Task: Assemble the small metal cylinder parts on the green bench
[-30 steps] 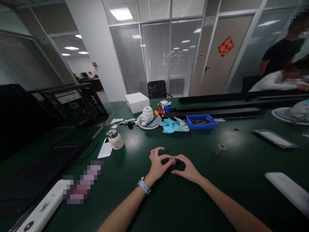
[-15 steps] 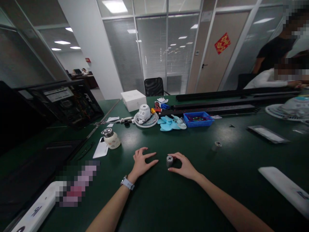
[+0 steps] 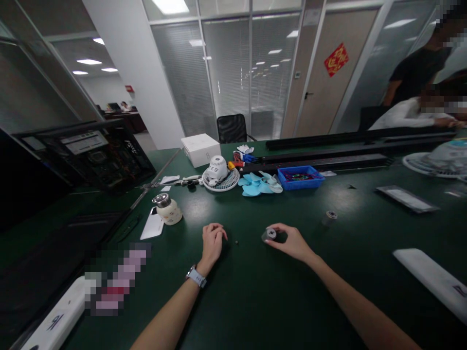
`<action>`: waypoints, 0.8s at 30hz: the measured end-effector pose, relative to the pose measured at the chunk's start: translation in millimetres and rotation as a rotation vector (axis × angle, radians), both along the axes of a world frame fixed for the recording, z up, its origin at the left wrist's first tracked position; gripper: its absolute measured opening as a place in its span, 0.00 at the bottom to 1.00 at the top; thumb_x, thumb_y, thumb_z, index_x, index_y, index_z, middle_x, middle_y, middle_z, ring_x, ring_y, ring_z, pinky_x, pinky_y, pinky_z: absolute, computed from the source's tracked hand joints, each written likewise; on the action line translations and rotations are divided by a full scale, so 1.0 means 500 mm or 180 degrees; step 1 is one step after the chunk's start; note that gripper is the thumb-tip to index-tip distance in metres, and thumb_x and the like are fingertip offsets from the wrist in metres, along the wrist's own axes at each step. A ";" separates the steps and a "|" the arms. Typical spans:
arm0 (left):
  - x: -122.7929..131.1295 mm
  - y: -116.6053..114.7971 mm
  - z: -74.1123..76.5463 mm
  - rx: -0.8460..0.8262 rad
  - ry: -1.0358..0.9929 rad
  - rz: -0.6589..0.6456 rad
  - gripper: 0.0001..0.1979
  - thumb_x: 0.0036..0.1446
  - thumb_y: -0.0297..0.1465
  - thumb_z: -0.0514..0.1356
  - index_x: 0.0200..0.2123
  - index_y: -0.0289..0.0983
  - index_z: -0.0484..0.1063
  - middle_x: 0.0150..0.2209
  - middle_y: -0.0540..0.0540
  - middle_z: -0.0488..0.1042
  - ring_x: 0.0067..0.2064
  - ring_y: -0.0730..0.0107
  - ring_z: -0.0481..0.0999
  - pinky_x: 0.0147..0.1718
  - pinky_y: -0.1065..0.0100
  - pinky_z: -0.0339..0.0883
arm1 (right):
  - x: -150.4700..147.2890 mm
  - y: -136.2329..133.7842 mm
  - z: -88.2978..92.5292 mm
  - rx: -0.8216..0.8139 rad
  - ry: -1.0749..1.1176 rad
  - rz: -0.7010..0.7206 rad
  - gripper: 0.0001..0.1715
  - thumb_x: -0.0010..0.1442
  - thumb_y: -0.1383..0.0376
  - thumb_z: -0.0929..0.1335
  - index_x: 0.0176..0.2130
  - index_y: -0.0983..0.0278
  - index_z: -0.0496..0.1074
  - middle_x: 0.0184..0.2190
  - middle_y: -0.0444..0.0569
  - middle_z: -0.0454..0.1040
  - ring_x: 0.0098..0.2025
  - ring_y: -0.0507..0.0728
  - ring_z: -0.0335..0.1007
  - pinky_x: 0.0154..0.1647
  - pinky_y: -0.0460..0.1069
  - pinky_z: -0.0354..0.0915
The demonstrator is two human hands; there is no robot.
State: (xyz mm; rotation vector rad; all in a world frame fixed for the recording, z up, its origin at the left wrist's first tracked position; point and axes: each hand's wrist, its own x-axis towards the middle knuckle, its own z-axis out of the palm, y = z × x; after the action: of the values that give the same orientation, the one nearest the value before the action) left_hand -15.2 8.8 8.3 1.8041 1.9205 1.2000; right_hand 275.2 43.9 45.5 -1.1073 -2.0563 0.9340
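Observation:
My right hand [image 3: 292, 243] is closed on a short grey metal cylinder [image 3: 270, 235], thumb at the near side and fingers at the far side. The cylinder leans a little, and its round end with a dark centre faces up. My left hand [image 3: 213, 245], with a watch at the wrist, rests over the table with its fingers curled together. Nothing shows in it. Between both hands lies a tiny dark round piece [image 3: 237, 242], too small to name. A second, similar metal cylinder [image 3: 330, 218] stands upright farther right.
On the green table [image 3: 248, 301], a cream jar [image 3: 170, 210] stands by a white phone-like slab [image 3: 152, 224]. Beyond lie a white fan part [image 3: 220, 176], blue fan blades [image 3: 255, 183] and a blue tray [image 3: 301, 178]. White panels lie at both sides. People sit and stand at far right.
My right hand has moved right with the metal cylinder, which now tilts. My left hand's spread fingers have curled in. The tiny dark piece now shows on the table between the hands.

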 end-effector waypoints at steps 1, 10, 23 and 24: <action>0.000 0.000 0.001 -0.0019 -0.0009 -0.0004 0.19 0.57 0.28 0.47 0.17 0.40 0.70 0.40 0.44 0.73 0.48 0.56 0.66 0.51 0.53 0.62 | 0.030 0.008 0.015 0.0014 -0.0093 -0.0054 0.22 0.51 0.54 0.73 0.45 0.60 0.75 0.44 0.50 0.78 0.46 0.60 0.74 0.51 0.57 0.68; 0.001 0.005 -0.005 -0.0017 -0.0037 -0.0017 0.17 0.56 0.29 0.48 0.17 0.41 0.68 0.36 0.45 0.76 0.44 0.57 0.67 0.46 0.55 0.64 | 0.325 0.057 0.032 -0.0997 -0.0611 -0.1051 0.22 0.41 0.56 0.75 0.37 0.62 0.75 0.39 0.54 0.81 0.44 0.64 0.77 0.50 0.56 0.71; 0.000 0.007 -0.009 -0.0070 0.0352 -0.0058 0.17 0.59 0.28 0.48 0.22 0.40 0.71 0.34 0.44 0.76 0.41 0.58 0.66 0.44 0.56 0.63 | 0.391 0.062 0.014 -0.0730 -0.1126 -0.1665 0.26 0.38 0.53 0.75 0.37 0.61 0.74 0.36 0.55 0.81 0.40 0.65 0.78 0.42 0.57 0.72; 0.000 0.008 -0.010 -0.0081 0.0387 -0.0059 0.17 0.59 0.28 0.48 0.22 0.40 0.71 0.34 0.44 0.76 0.41 0.58 0.66 0.44 0.57 0.63 | 0.382 0.057 0.028 -0.0540 -0.1241 -0.1823 0.30 0.37 0.51 0.76 0.40 0.61 0.74 0.37 0.55 0.80 0.40 0.66 0.77 0.42 0.58 0.71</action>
State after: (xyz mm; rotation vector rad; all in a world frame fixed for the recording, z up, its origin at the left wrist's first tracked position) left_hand -14.9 12.6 3.4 1.9179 1.9693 1.0782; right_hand 466.1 72.2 59.4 -1.9617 -1.7870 0.6396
